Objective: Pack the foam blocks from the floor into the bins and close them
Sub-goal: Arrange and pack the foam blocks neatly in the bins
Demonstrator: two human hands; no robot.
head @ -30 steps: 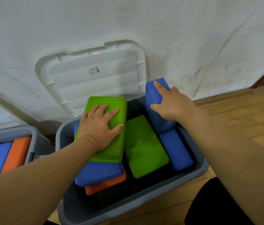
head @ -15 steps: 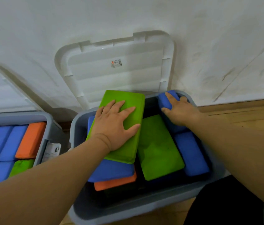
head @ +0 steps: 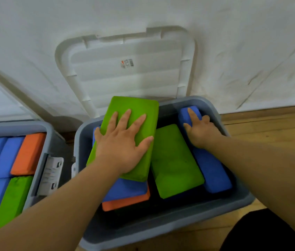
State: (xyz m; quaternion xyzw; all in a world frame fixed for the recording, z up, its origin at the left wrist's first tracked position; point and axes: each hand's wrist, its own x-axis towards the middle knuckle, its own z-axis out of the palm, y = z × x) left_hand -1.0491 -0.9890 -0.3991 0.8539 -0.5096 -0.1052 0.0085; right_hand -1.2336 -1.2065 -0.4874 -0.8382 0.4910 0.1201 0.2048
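Note:
A grey bin [head: 161, 230] stands open on the floor with several foam blocks inside. My left hand [head: 121, 144] lies flat, fingers spread, on a green block [head: 135, 107] that tilts over the bin's back left rim. Beneath it are a blue block [head: 125, 190] and an orange block [head: 125, 203]. A second green block [head: 175, 163] lies in the middle. My right hand [head: 201, 133] grips a blue block [head: 192, 110] at the bin's back right corner, index finger on top and thumb at its side. Another blue block [head: 213, 174] lies along the right wall.
The bin's white lid [head: 134, 78] leans against the white wall behind it. A second grey bin [head: 52, 134] at the left holds blue, orange and green blocks packed side by side. Wooden floor [head: 270, 124] shows at the right.
My right hand has pushed the blue block down from standing above the rim into the bin's back right corner. The view has shifted left. My left hand stays on the green block.

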